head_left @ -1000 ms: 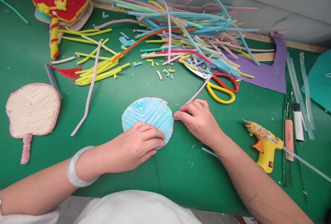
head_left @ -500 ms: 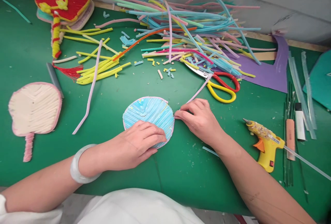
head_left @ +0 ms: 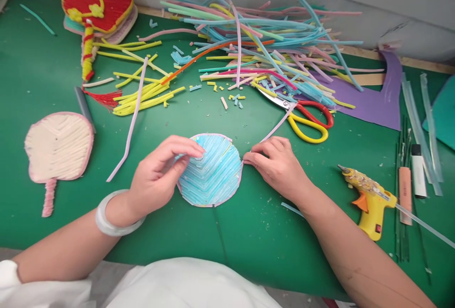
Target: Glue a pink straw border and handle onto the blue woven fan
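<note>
A round panel covered in light-blue pipe cleaners lies in front of me, with pink-lilac trim around its edge. A thin dark stem runs down from its lower edge. Over the panel's upper left side is my left hand, its fingers stretched out and a little apart from the thumb; no held thing shows. Pinched in my right hand is a lilac pipe cleaner, at the panel's right edge. Its free end slants up to the scissors, which have one red and one yellow handle.
A yellow glue gun lies right, beside wires and clear glue sticks. Behind is a heap of coloured pipe cleaners. Left are a cream fan, a red fan and a loose lilac pipe cleaner.
My left hand has lifted off the panel's lower part and moved up and left to its upper left side. My right hand keeps its pinch at the right edge. The view has shifted slightly.
</note>
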### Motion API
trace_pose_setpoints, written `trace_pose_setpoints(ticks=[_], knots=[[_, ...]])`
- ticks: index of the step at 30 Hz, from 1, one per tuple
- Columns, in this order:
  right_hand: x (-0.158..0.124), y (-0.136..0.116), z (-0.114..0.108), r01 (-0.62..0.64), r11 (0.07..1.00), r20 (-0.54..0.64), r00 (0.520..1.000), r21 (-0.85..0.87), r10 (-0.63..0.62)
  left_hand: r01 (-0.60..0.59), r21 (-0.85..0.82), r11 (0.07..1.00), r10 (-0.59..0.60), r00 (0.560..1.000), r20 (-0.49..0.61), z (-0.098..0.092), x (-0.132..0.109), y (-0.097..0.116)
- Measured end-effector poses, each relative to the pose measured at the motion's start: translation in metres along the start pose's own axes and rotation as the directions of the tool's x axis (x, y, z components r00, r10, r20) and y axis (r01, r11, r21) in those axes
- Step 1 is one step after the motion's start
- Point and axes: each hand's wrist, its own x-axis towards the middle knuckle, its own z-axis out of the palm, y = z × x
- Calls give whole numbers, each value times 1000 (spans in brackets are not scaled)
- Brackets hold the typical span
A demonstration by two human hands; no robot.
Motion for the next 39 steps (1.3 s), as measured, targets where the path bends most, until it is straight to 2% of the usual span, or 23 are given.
trace_pose_setpoints(ticks=[3,5,7,10,13,17,21,28,39], knots=[[1,-1,-1,-6,1000,3,1000,5,6,25,85,996,-9,985,-172,-5,3,-1],[1,-1,-1,-8,1000,6,1000,8,8,52,187,981,-21,986,-166,-5,5,-1],[1,-1,-1,-6,1000,7,1000,7,6,31,288,957,-10,997,-76,-3,5,-1],[1,-1,-1,0,1000,7,1000,6,-1,-103,401,910,35,984,173,6,1,-2],[1,-1,-1,4,1000,-1,1000,6,-4,-266,470,841,66,914,399,15,-4,-5],[1,-1,-1,4,1000,-7,1000,-4,-4,-401,519,755,66,834,548,21,-6,-7],[2,-1,-1,3,1000,-7,1000,-16,-3,-472,514,716,84,790,607,22,-5,-6],[3,-2,-2,1,1000,-18,1000,-15,-1,-538,432,724,117,713,692,22,-8,-3],[3,-2,-1,-12,1000,-14,1000,-8,12,-511,394,764,82,683,726,22,-6,-3]])
